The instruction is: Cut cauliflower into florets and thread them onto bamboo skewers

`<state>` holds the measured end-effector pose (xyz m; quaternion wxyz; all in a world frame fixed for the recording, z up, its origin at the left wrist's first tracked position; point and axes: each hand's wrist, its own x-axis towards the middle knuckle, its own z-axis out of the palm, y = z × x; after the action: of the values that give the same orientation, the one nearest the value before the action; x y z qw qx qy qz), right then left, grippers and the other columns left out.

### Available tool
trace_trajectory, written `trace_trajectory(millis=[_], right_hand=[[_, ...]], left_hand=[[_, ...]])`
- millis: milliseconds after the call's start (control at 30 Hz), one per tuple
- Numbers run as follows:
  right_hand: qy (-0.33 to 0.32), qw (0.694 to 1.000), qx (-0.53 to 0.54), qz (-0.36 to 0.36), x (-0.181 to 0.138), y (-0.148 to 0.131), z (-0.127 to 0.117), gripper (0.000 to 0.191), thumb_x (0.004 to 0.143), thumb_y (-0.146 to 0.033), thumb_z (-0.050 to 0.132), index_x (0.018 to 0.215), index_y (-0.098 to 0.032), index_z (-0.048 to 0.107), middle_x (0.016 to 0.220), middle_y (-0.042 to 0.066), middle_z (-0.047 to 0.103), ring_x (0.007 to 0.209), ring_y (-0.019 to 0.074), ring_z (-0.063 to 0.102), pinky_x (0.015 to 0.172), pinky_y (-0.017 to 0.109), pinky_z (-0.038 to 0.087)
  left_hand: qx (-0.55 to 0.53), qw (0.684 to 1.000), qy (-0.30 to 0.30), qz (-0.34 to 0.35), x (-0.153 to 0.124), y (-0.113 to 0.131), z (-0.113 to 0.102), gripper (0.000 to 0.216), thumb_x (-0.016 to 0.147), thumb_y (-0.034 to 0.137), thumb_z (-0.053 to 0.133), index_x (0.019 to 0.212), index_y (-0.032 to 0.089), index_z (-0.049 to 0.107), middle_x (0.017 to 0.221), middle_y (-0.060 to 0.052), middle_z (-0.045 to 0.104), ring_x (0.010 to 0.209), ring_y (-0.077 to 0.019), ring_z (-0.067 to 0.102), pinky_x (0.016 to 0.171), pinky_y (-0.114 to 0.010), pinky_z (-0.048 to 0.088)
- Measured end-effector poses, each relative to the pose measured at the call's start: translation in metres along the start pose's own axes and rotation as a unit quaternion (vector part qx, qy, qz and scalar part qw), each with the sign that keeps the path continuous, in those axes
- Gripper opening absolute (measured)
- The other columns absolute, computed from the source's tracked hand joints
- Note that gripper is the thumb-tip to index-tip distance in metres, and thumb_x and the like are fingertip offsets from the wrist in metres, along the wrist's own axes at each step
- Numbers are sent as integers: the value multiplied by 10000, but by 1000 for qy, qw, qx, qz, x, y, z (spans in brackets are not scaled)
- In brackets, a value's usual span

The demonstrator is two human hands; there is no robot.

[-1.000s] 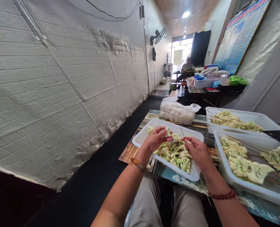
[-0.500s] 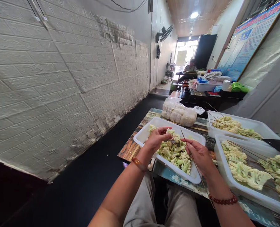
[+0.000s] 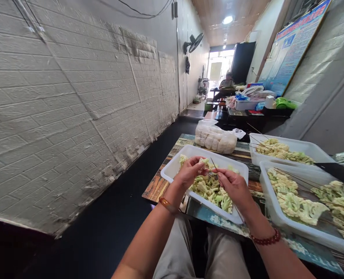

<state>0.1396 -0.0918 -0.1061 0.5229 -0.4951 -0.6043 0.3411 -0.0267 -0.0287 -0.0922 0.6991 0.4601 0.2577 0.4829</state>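
My left hand (image 3: 191, 170) pinches a pale cauliflower floret (image 3: 203, 162) above a white plastic tub (image 3: 172, 170). In my right hand (image 3: 232, 185) a thin skewer (image 3: 213, 163) is gripped between thumb and fingers, its upper end pointing up and left near the floret. Whether the tip touches the floret I cannot tell. Loose cauliflower pieces (image 3: 211, 191) lie in the tub under both hands, partly hidden by them.
Right of me, a second tub (image 3: 265, 193) and a farther tub (image 3: 320, 149) hold skewered cauliflower. A clear bag of round pale items (image 3: 216, 139) sits behind the near tub on the wooden table (image 3: 154, 186). A person (image 3: 227, 81) sits far back.
My right hand and the skewer have moved left, closer to the floret in my left hand. The whole view has shifted slightly.
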Motion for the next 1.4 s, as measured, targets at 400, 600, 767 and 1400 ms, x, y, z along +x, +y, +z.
trace_trajectory(millis=[400,600,767,1400], right_hand=[[-31,989,-119,-85,-4,-7,-2,371,885,-323,459,1183,-243,665,1051,39,718,870,218,668,771,342,513],[-36,988,-116,-96,-3,-6,-3,380,874,-269,451,1185,-214,663,1072,41,717,904,206,679,785,314,520],[-34,989,-113,-89,-3,-5,-3,378,859,-240,468,1178,-207,668,1075,46,716,898,209,685,776,318,525],[-27,992,-91,-87,-2,3,-2,332,896,-293,474,1137,-209,687,1137,58,688,1046,233,651,919,387,500]], left_hand=[[-4,1000,5,-9,4,1,3,341,632,282,785,883,152,595,753,11,625,632,-92,601,595,-218,456],[16,1000,13,-7,4,2,5,331,640,270,776,894,152,600,771,-1,644,632,-93,603,597,-222,440],[29,999,18,-7,4,2,7,332,644,267,772,903,149,602,784,-11,653,636,-95,604,602,-223,438],[145,987,34,60,5,-3,10,319,656,297,756,903,134,638,711,-2,618,619,-87,544,560,-211,374]])
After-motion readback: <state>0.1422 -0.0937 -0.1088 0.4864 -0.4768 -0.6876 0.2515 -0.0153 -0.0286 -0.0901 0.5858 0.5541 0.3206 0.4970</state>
